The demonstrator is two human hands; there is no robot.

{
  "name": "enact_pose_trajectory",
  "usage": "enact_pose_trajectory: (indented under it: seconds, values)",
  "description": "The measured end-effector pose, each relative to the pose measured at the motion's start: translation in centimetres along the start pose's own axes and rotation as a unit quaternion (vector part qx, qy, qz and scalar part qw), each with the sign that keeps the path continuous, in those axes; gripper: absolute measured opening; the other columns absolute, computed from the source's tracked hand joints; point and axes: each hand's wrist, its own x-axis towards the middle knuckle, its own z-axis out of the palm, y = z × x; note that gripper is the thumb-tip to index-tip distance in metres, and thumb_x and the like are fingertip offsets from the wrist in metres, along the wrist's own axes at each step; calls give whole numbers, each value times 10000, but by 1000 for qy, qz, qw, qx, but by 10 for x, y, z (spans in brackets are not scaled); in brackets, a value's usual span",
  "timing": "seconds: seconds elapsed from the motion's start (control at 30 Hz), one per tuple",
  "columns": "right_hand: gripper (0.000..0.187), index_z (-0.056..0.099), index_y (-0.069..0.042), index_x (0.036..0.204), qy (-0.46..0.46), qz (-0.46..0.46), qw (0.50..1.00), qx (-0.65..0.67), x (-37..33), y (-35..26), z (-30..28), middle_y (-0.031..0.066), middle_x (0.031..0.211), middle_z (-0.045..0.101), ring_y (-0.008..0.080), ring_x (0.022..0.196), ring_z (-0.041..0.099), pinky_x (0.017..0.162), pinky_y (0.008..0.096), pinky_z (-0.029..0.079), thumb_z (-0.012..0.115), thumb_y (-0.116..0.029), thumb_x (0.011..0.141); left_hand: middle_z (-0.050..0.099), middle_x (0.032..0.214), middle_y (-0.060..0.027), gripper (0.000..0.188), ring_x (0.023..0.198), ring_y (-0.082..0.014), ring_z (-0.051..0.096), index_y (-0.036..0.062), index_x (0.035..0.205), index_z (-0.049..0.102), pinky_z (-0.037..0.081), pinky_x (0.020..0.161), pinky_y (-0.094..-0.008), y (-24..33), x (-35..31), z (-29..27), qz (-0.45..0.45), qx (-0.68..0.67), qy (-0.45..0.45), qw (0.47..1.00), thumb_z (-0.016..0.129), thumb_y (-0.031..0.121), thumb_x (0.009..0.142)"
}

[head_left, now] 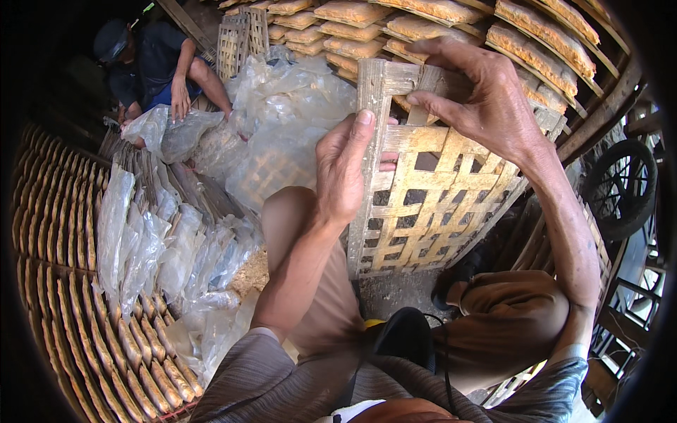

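Observation:
Upright before me, slightly tilted, is a woven bamboo tray [441, 185] with an open lattice and a flat wooden frame. My left hand [343, 166] is closed around its left edge, the thumb along the frame and fingertips showing through the lattice gaps. At the top edge my right hand [486, 99] grips the same tray, thumb on the near side and fingers reaching over the rim. Nothing lies on the lattice. Crumpled clear plastic sheets [275, 134] spread beyond my left hand, over another lattice.
Stacked racks of orange-brown slabs [352, 13] rise at the back. More slabs [141, 345] stand in rows at left, beside plastic-draped trays [151, 225]. A co-worker [159, 70] sits back left, handling plastic. A black wheel [620, 189] is at right.

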Motion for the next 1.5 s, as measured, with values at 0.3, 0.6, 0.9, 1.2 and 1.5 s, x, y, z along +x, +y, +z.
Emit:
enact_pose_trajectory:
  seconds: [0.3, 0.6, 0.9, 1.2, 1.5]
  values:
    - [319, 723, -32, 1113, 27, 137, 989, 57, -4, 7, 0, 120, 806, 739, 204, 676, 709, 640, 370, 579, 724, -321, 978, 719, 1102, -150, 539, 806, -237, 757, -31, 1225, 672, 643, 677, -327, -2, -3, 5, -3, -15, -15, 1000, 504, 464, 1093]
    - [238, 751, -56, 1014, 41, 52, 998, -6, 4, 3, -8, 23, 776, 721, 114, 789, 664, 723, 320, 546, 751, -289, 962, 728, 1060, -161, 546, 789, -230, 758, -31, 1196, 683, 647, 663, -316, 0, 0, 0, 13, -11, 22, 1000, 501, 472, 1090]
    - [319, 714, -65, 1193, -47, 126, 989, 68, 3, -2, -24, 61, 959, 720, 126, 845, 691, 767, 303, 589, 739, -289, 967, 725, 1064, -133, 546, 757, -205, 749, -14, 1177, 692, 635, 613, -278, -3, 1, -5, 18, -13, 7, 1000, 517, 494, 1079]
    - [711, 637, -28, 1340, -112, 9, 987, -117, 2, -27, -6, 191, 1126, 724, 315, 973, 735, 840, 449, 563, 874, -412, 790, 702, 1043, -92, 465, 802, -156, 734, 3, 1218, 652, 620, 693, -272, -1, -1, 5, 23, -18, -37, 999, 491, 425, 1107]
    - [347, 710, -1, 1209, -72, 102, 991, -40, 6, -27, -4, 198, 949, 726, 329, 777, 716, 714, 391, 560, 726, -250, 967, 696, 1041, -82, 465, 839, -151, 722, 12, 1246, 634, 624, 723, -288, -6, -2, 5, 15, 1, -65, 998, 452, 421, 1120]
